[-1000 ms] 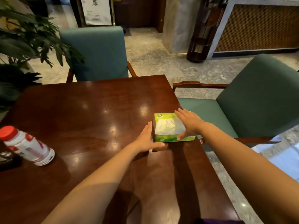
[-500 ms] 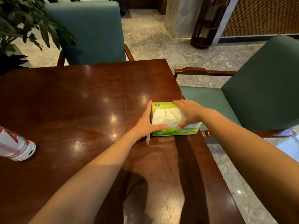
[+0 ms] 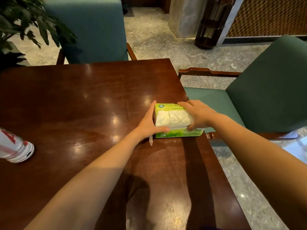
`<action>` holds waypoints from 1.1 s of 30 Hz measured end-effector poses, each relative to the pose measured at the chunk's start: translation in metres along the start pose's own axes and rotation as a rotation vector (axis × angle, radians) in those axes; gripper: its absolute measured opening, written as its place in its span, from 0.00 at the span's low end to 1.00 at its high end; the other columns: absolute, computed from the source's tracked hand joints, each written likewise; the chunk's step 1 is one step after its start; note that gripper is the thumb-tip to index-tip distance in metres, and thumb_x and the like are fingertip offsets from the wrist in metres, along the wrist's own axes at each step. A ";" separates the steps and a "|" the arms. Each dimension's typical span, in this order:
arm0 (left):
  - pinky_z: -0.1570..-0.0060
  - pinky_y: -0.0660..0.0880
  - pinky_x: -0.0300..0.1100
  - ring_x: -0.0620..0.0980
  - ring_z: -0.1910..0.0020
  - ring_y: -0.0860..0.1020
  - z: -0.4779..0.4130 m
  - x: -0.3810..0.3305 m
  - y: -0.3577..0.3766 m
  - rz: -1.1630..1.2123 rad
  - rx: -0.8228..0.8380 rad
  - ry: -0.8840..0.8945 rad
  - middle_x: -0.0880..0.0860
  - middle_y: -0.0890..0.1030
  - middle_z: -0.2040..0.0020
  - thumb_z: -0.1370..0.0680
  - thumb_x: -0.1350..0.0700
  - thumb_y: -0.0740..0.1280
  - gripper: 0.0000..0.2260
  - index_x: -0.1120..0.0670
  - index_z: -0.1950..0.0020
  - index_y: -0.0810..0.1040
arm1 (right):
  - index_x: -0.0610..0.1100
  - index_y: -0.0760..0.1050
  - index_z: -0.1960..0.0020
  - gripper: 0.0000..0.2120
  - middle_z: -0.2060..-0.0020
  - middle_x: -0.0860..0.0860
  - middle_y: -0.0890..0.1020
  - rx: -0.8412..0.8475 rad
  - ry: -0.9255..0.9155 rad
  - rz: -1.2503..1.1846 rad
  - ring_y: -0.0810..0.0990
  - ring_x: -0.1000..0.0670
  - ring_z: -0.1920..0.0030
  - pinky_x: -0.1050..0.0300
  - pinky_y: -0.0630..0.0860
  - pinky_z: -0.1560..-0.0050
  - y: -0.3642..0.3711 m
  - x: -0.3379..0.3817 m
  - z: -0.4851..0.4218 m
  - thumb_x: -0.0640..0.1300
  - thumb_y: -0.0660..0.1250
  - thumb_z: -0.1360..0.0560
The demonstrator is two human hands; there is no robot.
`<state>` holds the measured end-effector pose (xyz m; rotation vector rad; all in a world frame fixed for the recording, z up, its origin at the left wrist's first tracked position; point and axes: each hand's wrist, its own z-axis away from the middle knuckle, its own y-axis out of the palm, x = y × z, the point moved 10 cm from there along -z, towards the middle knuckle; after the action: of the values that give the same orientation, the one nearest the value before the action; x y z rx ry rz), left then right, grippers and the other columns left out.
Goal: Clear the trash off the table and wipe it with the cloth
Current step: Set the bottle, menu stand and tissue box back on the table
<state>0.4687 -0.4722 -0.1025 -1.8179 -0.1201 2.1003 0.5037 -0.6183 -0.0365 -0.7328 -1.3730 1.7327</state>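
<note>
Your hands are clamped on either end of the tissue pack (image 3: pixel 174 120) in the head view: your left hand (image 3: pixel 147 125) presses its palm flat against the pack's left end, fingers pointing away from you and thumb hooked along the near edge, while your right hand (image 3: pixel 198 116) drapes over the right end, fingers spread across the top and thumb curled down at the near side. The pack is green with white tissue showing through its top, and it sits on the dark, glossy wooden worktop (image 3: pixel 83 105) close to the right-hand edge, roughly halfway along that side. A thin, pale sliver of paper (image 3: pixel 150 140) lies on the worktop just beneath your left wrist, touching or nearly touching the pack's near-left corner; you cannot tell what it is. Far to your left, a white bottle with red markings (image 3: pixel 15 146) lies on its side, its top end cut off by the frame edge, well apart from the pack. Past the far edge stands a teal upholstered chair (image 3: pixel 93 29), with leafy plant fronds (image 3: pixel 25 19) beside it at the upper left. A second green chair (image 3: pixel 265 90) faces the worktop's right side, its wooden armrest close to the corner, on a speckled stone floor (image 3: pixel 166 40).
</note>
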 end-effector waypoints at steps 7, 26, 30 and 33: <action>0.30 0.64 0.47 0.44 0.27 0.61 0.023 -0.003 -0.027 0.079 -0.001 -0.008 0.41 0.61 0.27 0.47 0.38 0.79 0.62 0.43 0.25 0.43 | 0.50 0.51 0.25 0.51 0.33 0.46 0.67 -0.030 -0.024 -0.037 0.64 0.44 0.34 0.50 0.65 0.35 -0.024 0.033 0.008 0.53 0.77 0.39; 0.30 0.64 0.45 0.44 0.30 0.63 0.197 0.095 -0.252 0.237 -0.275 -0.103 0.51 0.61 0.25 0.38 0.66 0.77 0.52 0.54 0.23 0.47 | 0.47 0.44 0.23 0.57 0.28 0.43 0.62 0.110 -0.265 -0.132 0.59 0.43 0.29 0.49 0.60 0.30 -0.017 0.317 -0.063 0.56 0.77 0.39; 0.28 0.62 0.52 0.48 0.26 0.61 0.200 0.110 -0.266 0.215 -0.239 -0.092 0.53 0.58 0.24 0.36 0.65 0.77 0.52 0.53 0.23 0.46 | 0.47 0.44 0.23 0.57 0.28 0.44 0.62 0.114 -0.206 -0.148 0.59 0.43 0.28 0.50 0.59 0.30 -0.009 0.332 -0.071 0.55 0.78 0.39; 0.28 0.63 0.53 0.49 0.26 0.61 0.202 0.117 -0.267 0.196 -0.220 -0.087 0.52 0.59 0.24 0.36 0.62 0.78 0.52 0.51 0.23 0.47 | 0.49 0.44 0.23 0.56 0.28 0.44 0.61 0.125 -0.159 -0.143 0.57 0.43 0.28 0.49 0.59 0.29 -0.003 0.336 -0.073 0.53 0.78 0.38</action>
<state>0.3166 -0.1521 -0.1001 -1.9311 -0.2099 2.3856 0.3901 -0.2941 -0.0402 -0.4247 -1.3725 1.7745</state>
